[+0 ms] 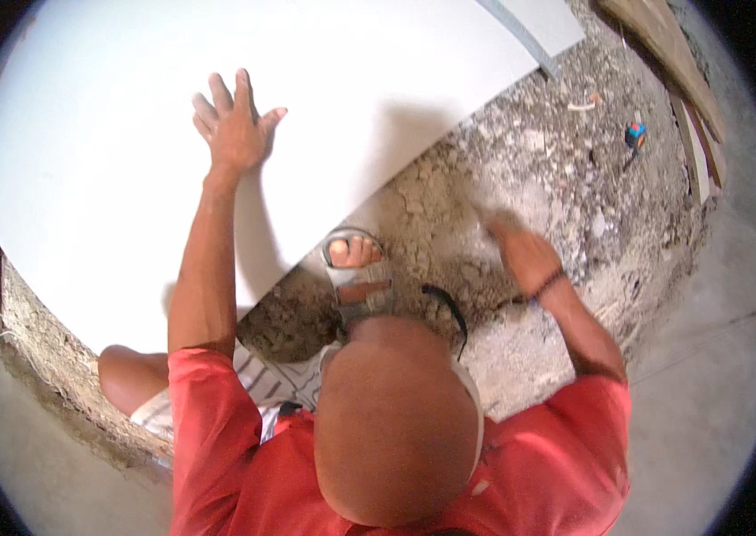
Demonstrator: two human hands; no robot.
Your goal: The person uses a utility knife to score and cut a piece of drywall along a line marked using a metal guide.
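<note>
My left hand (233, 125) is spread open, palm down, on a large white board (101, 205). My right hand (525, 250) is low over rough, rubble-covered ground (592, 205), right of the board's edge; its fingers are curled and blurred round a thin object I cannot make out. My sandaled foot (356, 253) sits beside that edge, with a black strap-like item (445, 304) to its right. A grey strip (516, 27) crosses the board's top right corner.
A small blue and orange item (634, 134) lies on the rubble at upper right. Wooden boards (664, 45) run along the right border of the rough ground. Smooth grey concrete (718, 295) borders it at the far right, and also at lower left.
</note>
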